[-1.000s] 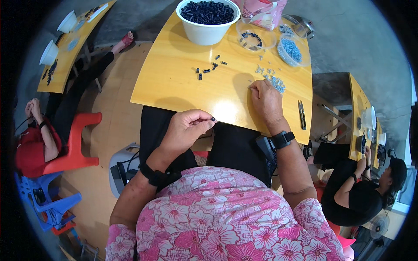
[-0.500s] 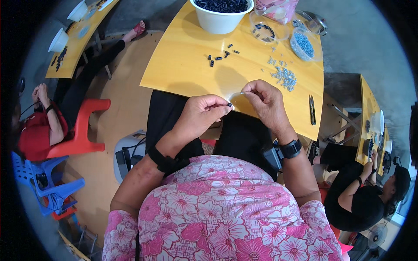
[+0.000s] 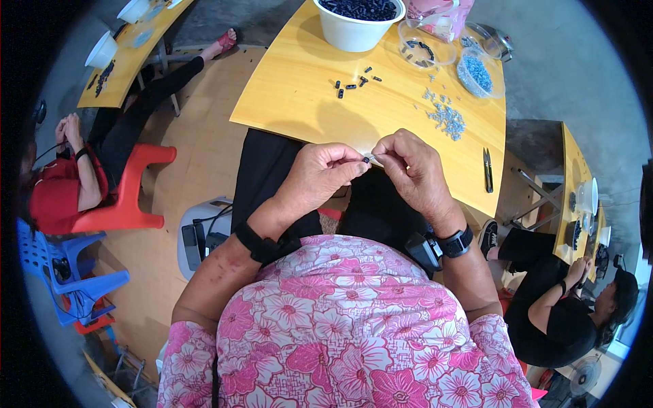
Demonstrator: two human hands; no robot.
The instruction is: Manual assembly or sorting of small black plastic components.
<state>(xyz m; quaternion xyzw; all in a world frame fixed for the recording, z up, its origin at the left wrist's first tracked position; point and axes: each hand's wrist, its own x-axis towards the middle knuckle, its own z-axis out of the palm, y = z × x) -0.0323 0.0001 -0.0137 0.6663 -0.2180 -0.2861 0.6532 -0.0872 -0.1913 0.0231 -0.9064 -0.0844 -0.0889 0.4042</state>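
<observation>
Just past the table's near edge, my left hand pinches a small black cylindrical piece between thumb and fingertips. My right hand is closed in a pinch right beside it, on a tiny pale shiny piece that meets or nearly meets the black one. Its exact kind is too small to tell. Several similar black pieces lie on the yellow table beyond my hands. A scatter of small silvery parts lies to the right of them.
A white bowl of black pieces stands at the back, beside clear round containers with black parts and blue-tinted small parts. Black thread snips lie near the right edge. People sit at other tables left and right.
My hands have come together: the pale piece in my right hand has moved from a short gap away to the end of the black piece in my left. The view has shifted slightly.
</observation>
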